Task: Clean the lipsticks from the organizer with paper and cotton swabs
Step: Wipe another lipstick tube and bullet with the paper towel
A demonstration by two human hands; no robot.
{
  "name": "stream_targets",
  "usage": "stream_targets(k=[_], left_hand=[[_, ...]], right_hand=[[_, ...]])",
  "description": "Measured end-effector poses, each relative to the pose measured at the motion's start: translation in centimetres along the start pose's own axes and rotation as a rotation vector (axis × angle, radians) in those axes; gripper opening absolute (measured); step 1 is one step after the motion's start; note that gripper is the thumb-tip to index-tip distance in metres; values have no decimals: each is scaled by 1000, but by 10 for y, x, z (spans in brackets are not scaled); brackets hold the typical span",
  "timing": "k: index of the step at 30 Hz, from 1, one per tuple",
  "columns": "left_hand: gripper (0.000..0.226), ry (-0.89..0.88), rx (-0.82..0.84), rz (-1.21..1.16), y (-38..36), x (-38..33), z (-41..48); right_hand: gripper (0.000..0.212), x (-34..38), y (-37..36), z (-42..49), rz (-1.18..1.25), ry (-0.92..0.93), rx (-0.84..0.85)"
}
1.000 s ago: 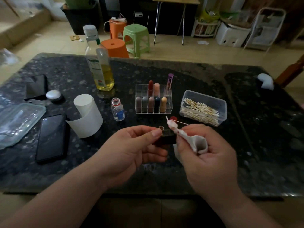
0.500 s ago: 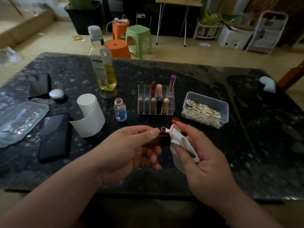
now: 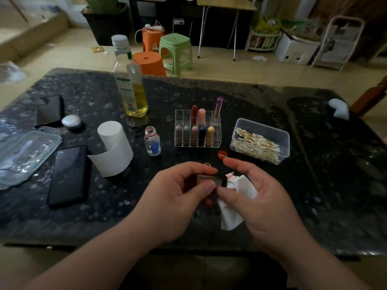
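We are holding 1 lipstick (image 3: 210, 179) over the table (image 3: 314, 185), just in front of the organizer (image 3: 179, 117).
Our left hand (image 3: 178, 191) is pinching it; our right hand (image 3: 266, 201) is clutching paper (image 3: 232, 214) against its end.

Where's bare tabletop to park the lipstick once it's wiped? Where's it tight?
Widest bare patch: right of the swab box, out to the white object. Also the near strip between the phone and the left hand, which holds the lipstick. Tight: between the small bottle, organizer and red cap; the right hand holds paper there.
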State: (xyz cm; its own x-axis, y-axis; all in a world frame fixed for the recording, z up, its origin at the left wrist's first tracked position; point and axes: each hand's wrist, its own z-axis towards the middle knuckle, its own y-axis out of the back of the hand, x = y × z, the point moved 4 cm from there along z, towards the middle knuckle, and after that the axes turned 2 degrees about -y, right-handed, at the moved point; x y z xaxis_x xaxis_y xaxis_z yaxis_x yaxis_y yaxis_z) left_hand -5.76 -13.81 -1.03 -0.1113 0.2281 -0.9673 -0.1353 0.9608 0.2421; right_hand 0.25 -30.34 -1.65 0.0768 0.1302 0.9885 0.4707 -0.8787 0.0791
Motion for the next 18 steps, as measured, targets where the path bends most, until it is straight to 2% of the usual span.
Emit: stream_targets(k=[2,4,6,8,9,11,14,18], left_hand=[[31,-176,2,122,1,-1,-4],[35,-205,21,139,2,-1,-4],[40,10,99,-51,7,2,3],[43,305,281,-378,5,2,7],[57,419,387,-452,2,0,6],[80,566,525,-409,-5,5,2],[72,655,535,-444,-19,7,-2],[55,769,459,-651,-24,5,-2]], right_hand=[[55,3,2,-2,104,-12,51],[53,7,3,-5,152,23,72],[52,11,4,-8,97,107,60],[51,13,4,-11,19,208,34],[51,16,3,-13,-24,263,24],[53,21,-1,-15,-120,361,23],[56,25,-2,-15,-226,430,61],[67,20,-1,-10,-315,364,96]])
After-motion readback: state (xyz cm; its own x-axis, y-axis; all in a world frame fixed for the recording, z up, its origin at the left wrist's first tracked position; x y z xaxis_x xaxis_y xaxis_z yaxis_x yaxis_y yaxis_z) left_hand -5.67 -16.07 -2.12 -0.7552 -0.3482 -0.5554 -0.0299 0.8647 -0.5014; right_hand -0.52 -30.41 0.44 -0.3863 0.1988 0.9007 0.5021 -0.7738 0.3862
